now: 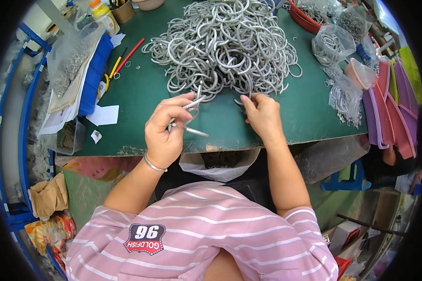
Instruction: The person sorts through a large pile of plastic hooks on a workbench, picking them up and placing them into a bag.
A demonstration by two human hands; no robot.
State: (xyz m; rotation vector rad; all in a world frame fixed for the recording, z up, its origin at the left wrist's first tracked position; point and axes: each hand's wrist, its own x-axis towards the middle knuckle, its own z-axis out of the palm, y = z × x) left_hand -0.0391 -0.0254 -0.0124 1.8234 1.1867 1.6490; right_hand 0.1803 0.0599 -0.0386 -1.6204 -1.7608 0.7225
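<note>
A large heap of silver-grey, C-shaped open metal rings lies on the green tabletop. Several of these rings are gathered in my left hand, their ends sticking out between the curled fingers, just in front of the heap's near left edge. A metal bangle sits on my left wrist. At the near edge of the heap, my right hand is closed, thumb and fingers pinching at a ring there. The fingers partly hide what they grip.
Pliers with yellow handles and a red stick lie left, beside a blue bin. A red basin and clear bags of metal parts stand right. Below the front edge hangs a white sack.
</note>
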